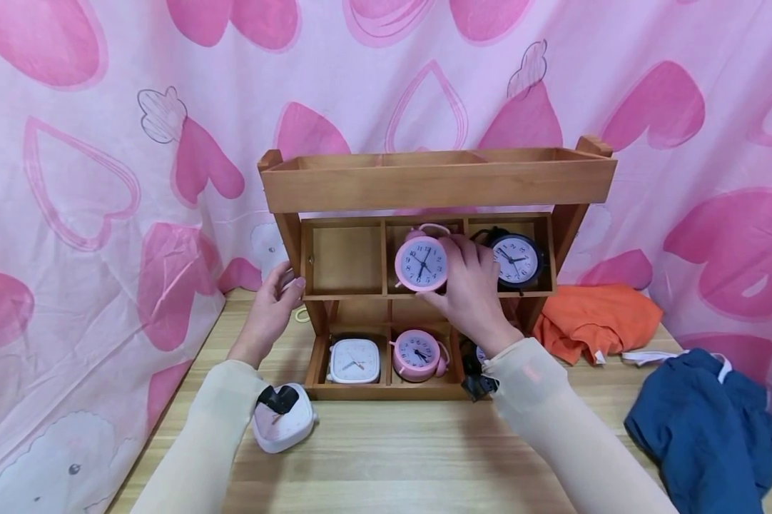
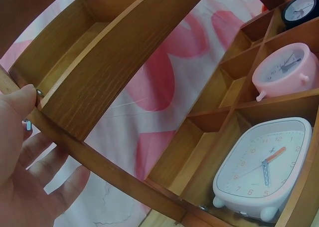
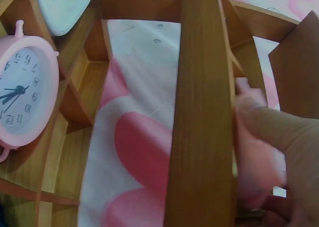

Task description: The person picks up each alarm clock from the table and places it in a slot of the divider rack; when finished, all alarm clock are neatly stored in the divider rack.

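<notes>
My right hand (image 1: 469, 282) grips a round pink alarm clock (image 1: 421, 263) by its right side, at the middle compartment of the wooden rack's (image 1: 437, 187) middle tier. In the right wrist view, the thumb lies on the blurred pink clock (image 3: 256, 152) behind a wooden edge; the other fingers are mostly hidden. My left hand (image 1: 273, 303) holds the rack's left side. Seen from the left wrist, the thumb lies over the side post (image 2: 114, 169) and the loosely spread fingers are on its other side. A round black alarm clock (image 1: 516, 258) sits in the compartment right of my right hand.
The bottom tier holds a white square clock (image 1: 354, 360), another pink clock (image 1: 416, 354) and a dark clock partly behind my right arm. Another white clock (image 1: 283, 421) lies on the table by my left wrist. Orange cloth (image 1: 594, 318) and blue cloth (image 1: 701, 428) lie at right.
</notes>
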The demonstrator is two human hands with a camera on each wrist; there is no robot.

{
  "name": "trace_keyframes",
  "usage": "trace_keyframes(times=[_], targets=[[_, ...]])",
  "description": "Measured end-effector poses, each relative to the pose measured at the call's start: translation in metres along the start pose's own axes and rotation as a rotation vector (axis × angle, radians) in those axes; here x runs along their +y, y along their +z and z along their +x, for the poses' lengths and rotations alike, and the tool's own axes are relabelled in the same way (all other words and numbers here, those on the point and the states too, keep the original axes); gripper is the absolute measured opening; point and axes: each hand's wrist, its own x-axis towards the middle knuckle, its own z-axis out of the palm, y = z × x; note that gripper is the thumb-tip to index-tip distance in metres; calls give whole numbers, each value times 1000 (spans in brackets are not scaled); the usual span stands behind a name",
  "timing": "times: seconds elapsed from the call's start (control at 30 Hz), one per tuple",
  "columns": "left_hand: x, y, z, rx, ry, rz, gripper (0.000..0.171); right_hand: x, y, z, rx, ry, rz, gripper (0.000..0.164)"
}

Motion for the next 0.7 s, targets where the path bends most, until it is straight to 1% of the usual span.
trace_keyframes(times=[0.17, 0.3, 0.43, 0.57, 0.63, 0.7], targets=[[0, 0, 0, 1, -1, 4, 69, -2, -4, 0, -95, 55, -30, 84], [-2, 0, 1, 2, -1, 1, 69, -3, -7, 0, -121, 70, -4, 82], [-2, 0, 1, 2, -2, -3, 69, -9, -12, -3, -80, 66, 74, 76], [-2, 0, 1, 4, -4, 3, 69, -25, -16, -8, -16, 7, 195, 66], [-1, 0, 1, 5, -4, 7, 69, -36, -16, -13, -8, -31, 252, 61], [0, 0, 0, 5, -3, 10, 69, -48, -12, -18, -24, -58, 295, 56]])
